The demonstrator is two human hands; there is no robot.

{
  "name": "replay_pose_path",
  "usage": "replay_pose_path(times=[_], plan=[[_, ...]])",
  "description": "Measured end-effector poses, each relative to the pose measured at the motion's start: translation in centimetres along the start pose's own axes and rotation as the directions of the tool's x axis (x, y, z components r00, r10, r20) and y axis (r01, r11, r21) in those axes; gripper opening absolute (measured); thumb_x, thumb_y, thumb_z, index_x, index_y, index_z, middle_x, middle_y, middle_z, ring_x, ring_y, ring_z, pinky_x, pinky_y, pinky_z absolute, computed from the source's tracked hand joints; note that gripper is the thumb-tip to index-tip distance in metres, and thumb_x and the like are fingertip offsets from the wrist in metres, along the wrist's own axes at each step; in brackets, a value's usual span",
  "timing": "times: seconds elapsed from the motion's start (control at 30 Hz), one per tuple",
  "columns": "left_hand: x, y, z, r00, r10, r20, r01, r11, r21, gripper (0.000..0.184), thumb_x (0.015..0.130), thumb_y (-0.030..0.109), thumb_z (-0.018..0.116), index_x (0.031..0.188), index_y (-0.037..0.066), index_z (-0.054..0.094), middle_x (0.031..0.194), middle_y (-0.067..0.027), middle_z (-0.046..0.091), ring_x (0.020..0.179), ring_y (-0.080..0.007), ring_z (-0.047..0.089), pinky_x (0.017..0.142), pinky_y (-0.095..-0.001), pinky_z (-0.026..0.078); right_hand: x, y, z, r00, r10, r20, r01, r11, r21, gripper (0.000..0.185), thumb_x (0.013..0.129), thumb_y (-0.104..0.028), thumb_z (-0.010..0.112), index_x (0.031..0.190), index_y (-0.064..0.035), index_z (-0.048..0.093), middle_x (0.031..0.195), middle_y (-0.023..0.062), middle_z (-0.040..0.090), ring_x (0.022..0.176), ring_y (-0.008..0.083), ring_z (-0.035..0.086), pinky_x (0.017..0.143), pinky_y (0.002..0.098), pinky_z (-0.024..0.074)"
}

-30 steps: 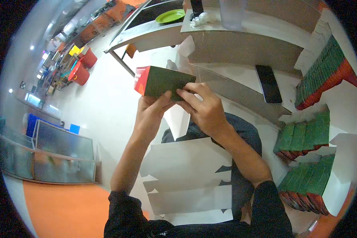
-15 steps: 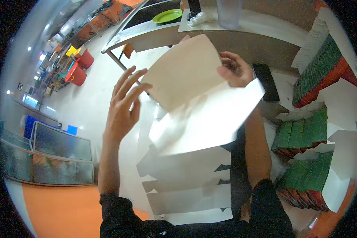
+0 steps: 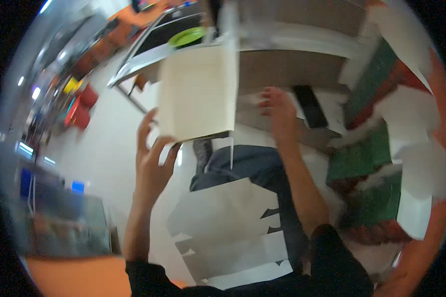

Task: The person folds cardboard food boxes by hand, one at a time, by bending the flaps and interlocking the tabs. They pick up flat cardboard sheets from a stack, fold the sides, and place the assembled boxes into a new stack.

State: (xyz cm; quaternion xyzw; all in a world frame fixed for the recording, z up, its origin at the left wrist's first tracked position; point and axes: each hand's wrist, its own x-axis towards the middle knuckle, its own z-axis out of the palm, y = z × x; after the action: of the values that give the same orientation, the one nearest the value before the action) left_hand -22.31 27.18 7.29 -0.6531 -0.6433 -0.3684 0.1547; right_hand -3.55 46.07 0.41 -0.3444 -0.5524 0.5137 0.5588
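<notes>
My left hand [image 3: 156,161] grips the lower left corner of a cream-white carton [image 3: 198,94], which is held up in front of me with its pale inside showing. My right hand [image 3: 277,104] is off the carton, to its right, over the low shelf near a black phone [image 3: 310,106]; it is blurred and its fingers look bent together, with nothing visible in them. Flat white die-cut sheets [image 3: 228,218] with notched edges lie across my lap.
Stacks of green and red folded cartons [image 3: 359,153] stand at the right. A green plate [image 3: 187,37] rests on the counter [image 3: 292,58] ahead. Red buckets [image 3: 78,115] are on the floor at far left, beyond a glass-sided case [image 3: 74,222].
The carton has opened out from a folded shape and now stands upright at the left. My left hand has taken its corner, my right hand has left it, and the view has shifted.
</notes>
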Motion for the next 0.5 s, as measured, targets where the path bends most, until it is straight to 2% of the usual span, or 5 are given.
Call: replay_pose_path(times=[0.13,0.23,0.33,0.47,0.5], plan=[[0.0,0.5,2.4,0.964,0.262,-0.041,-0.238,0.925,0.297,0.019,0.068,-0.004,0.067,0.08,0.005,0.056,0.127,-0.011,0.051,0.128,-0.0326,0.038,0.106,-0.0504,0.028,-4.2,-5.1,0.4,0.953,-0.207,0.223,0.164,0.967,0.196,0.056,0.094,-0.048,0.039,0.124,-0.0006,0.047,0.111,0.01,0.057,0.093,0.0155,0.056,0.081,0.0308,0.0459],[-0.2,0.6,4.2,0.953,0.299,0.046,-0.3,0.916,0.266,0.017,0.069,-0.004,0.063,0.077,0.007,0.053,0.102,-0.0071,0.06,0.105,-0.028,0.054,0.107,-0.0562,0.023,-2.9,-8.1,-0.3,0.944,-0.288,0.16,0.303,0.95,-0.077,0.056,0.087,-0.044,0.058,0.117,0.0028,0.051,0.103,0.0162,0.06,0.092,0.0195,0.059,0.081,0.0319,0.0464],[-0.2,1.0,5.4,0.938,0.347,-0.006,-0.338,0.917,0.214,0.018,0.068,-0.005,0.063,0.076,0.007,0.053,0.072,-0.0033,0.054,0.075,-0.0196,0.058,0.107,-0.0575,0.024,-4.3,-10.6,-0.6,0.474,-0.879,-0.054,0.731,0.427,-0.532,0.04,0.077,-0.022,0.067,0.108,-0.0005,0.055,0.103,0.0168,0.058,0.084,0.028,0.061,0.072,0.0358,0.0499],[-1.7,1.8,6.7,0.913,0.4,0.08,-0.408,0.899,0.159,0.019,0.07,-0.002,0.062,0.087,0.004,0.056,0.081,-0.0068,0.055,0.083,-0.0235,0.058,0.101,-0.0551,0.031,-11.7,-11.2,3.7,0.511,-0.801,0.311,0.848,0.413,-0.331,0.038,0.071,-0.018,0.067,0.102,0.0004,0.056,0.099,0.0166,0.055,0.086,0.0307,0.058,0.075,0.0429,0.0484],[-2.1,2.7,7.2,0.901,0.421,0.104,-0.431,0.897,0.098,0.02,0.071,-0.002,0.062,0.089,0.003,0.056,0.083,-0.0075,0.056,0.084,-0.0243,0.058,0.1,-0.0549,0.031,-11.7,-10.7,4.4,0.497,-0.8,0.336,0.828,0.321,-0.459,0.038,0.073,-0.017,0.064,0.103,0.004,0.056,0.098,0.0187,0.054,0.085,0.0292,0.058,0.069,0.0407,0.0495]])
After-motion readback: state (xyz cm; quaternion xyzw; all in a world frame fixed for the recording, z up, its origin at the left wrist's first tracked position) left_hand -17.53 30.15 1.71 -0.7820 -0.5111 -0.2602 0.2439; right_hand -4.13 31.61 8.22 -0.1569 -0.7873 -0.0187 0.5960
